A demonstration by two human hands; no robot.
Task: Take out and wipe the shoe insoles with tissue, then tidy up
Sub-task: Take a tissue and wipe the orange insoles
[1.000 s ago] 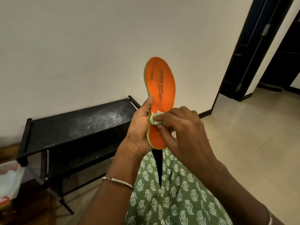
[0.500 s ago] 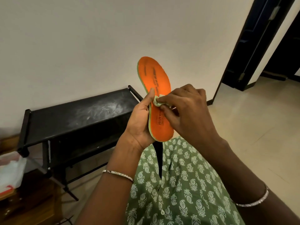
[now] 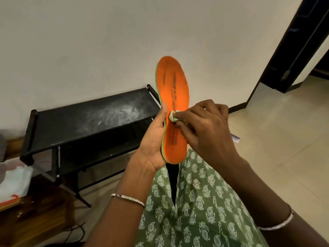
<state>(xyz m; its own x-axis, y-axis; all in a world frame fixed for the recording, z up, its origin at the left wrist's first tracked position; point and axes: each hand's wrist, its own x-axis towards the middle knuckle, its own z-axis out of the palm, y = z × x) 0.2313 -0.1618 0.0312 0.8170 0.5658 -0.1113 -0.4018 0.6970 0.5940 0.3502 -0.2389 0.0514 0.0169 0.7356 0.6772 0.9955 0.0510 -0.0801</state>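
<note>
Nearest, a green printed garment [image 3: 195, 211] across the lap, with 2 forearms reaching forward over it, a thin bangle [image 3: 128, 199] on each wrist.

Just beyond, cradles the orange insole [image 3: 175, 86] in the left hand [image 3: 154, 139]: palm under the heel half, thumb laid along the green edge, fingers hidden behind. Holds it roughly upright, heel low over the lap, toe up against the wall. Pinches a small wad of pale tissue [image 3: 172, 117] in the curled fingertips of the right hand [image 3: 204, 127] and presses it to the orange face about midway along, just above the printed label.

Reads as the wiping step, partway through 1 insole. Next likely calls for dragging the wad along the length toward the toe, where dark print lines and smudges show, while bracing from behind with the left hand so the thin foam does not bend away. No shoe and no 2nd insole in view, so cannot tell how much is left.

Farther off, a black shoe rack [image 3: 89, 122] against the wall, top shelf streaked with pale dust. Left of it, a white cloth or bag [image 3: 14, 179] on a wooden desk [image 3: 35, 220]. Farthest, a dark doorway [image 3: 293, 41] at upper right.
</note>
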